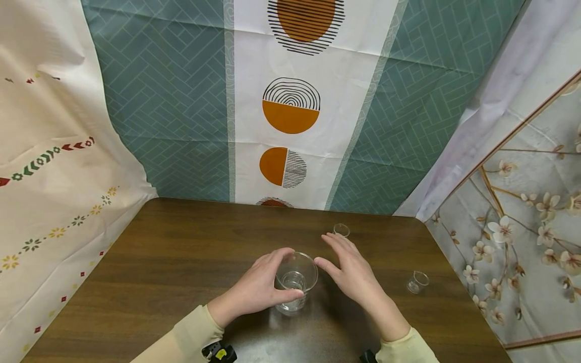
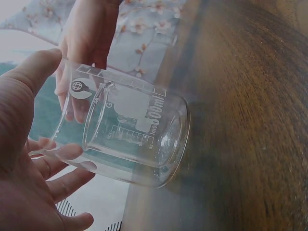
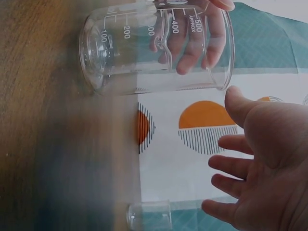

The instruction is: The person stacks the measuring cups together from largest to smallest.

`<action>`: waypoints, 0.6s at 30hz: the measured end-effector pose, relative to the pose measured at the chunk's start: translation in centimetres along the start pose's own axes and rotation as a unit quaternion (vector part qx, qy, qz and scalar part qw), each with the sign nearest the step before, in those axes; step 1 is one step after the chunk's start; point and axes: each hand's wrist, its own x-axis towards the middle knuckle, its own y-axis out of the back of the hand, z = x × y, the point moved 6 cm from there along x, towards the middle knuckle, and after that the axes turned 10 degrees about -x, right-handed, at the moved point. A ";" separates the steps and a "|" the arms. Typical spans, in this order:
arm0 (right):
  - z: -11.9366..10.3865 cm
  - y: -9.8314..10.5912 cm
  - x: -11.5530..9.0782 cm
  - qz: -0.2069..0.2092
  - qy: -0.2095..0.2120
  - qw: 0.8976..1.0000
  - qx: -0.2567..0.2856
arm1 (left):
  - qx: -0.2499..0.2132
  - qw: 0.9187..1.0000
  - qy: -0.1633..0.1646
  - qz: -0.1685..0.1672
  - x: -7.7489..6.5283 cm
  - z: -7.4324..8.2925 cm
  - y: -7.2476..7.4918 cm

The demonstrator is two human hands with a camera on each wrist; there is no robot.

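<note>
A large clear glass beaker (image 1: 310,278) with white printed markings up to 500 stands on the wooden table in front of me. Inside it sits a smaller glass beaker (image 2: 126,122), its own white scale visible through the outer wall. My left hand (image 1: 254,286) holds the large beaker near its rim, thumb on the near side and fingers round the far side. To the right of the rim is my right hand (image 1: 355,272), fingers spread and holding nothing. Its thumb tip (image 3: 235,94) comes right up to the rim in the right wrist view.
One small glass beaker (image 1: 342,231) stands behind my right hand, partly hidden by the fingers. Another small beaker (image 1: 416,283) is on the right part of the table (image 1: 190,237). Patterned cloths (image 1: 181,101) hang at the back and both sides.
</note>
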 end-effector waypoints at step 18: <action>1.2 -0.5 0.2 -0.018 -0.028 0.999 -0.003 | 0.006 1.000 0.000 0.003 0.1 -0.1 -0.1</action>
